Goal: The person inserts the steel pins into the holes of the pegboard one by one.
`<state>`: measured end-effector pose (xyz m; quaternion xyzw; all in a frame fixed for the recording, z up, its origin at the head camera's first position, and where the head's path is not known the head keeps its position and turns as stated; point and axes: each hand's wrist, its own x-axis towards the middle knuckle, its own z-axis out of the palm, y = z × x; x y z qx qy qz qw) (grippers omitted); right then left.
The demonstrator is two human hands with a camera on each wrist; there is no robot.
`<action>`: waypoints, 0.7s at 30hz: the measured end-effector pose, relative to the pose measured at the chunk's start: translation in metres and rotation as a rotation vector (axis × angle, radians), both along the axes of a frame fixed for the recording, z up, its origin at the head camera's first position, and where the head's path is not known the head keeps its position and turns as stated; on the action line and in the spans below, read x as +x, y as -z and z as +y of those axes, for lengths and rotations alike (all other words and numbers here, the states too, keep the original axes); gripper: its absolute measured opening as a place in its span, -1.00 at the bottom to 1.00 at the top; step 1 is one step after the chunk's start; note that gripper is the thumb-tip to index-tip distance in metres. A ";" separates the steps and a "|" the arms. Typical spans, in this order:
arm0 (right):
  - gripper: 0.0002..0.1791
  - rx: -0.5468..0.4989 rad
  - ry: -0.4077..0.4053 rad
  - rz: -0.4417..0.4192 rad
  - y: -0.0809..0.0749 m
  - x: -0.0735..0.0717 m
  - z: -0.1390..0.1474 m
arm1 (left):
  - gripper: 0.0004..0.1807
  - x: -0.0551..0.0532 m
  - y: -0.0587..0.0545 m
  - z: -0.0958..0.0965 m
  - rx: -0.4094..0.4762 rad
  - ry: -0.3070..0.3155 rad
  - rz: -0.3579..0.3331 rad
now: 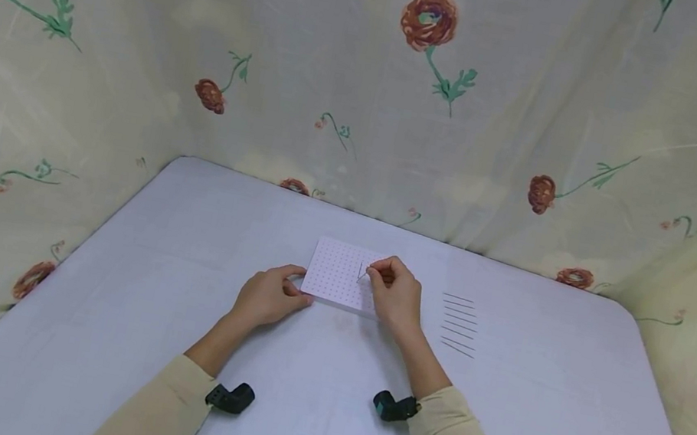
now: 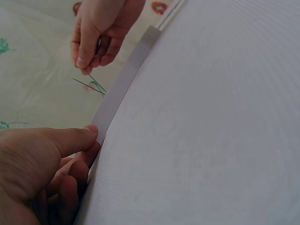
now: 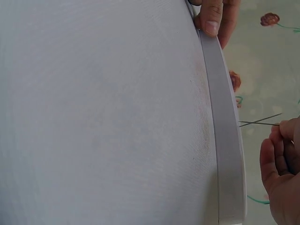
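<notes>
A white board [image 1: 332,271] with a grid of small holes lies flat on the table. My left hand [image 1: 267,297] grips its near left corner, the thumb [image 2: 89,135] on the front edge and the other fingers along the left side. Over the board's right part, my right hand [image 1: 399,298] pinches a thin dark metal rod [image 3: 262,123] between thumb and forefinger, its lower end down at the holes. A second thin rod [image 1: 360,269] stands up from the board just beside it; the two cross in the right wrist view. The right hand covers the board's right end.
To the right of the board, several more thin rods [image 1: 458,325] lie in a spaced column on the white tablecloth [image 1: 316,398]. A flowered curtain [image 1: 322,49] hangs behind the table and at both sides. Each wrist carries a small black camera [image 1: 230,397].
</notes>
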<state>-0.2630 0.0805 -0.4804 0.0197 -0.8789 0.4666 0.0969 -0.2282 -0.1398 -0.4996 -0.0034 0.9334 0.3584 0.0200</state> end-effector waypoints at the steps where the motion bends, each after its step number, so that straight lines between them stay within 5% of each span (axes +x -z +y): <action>1: -0.93 0.002 0.002 -0.001 0.000 0.000 0.000 | -0.36 0.000 0.000 0.000 0.001 0.001 0.000; 21: -0.92 0.025 -0.013 -0.033 0.000 0.003 -0.005 | -0.36 0.000 -0.001 0.000 0.004 -0.002 -0.011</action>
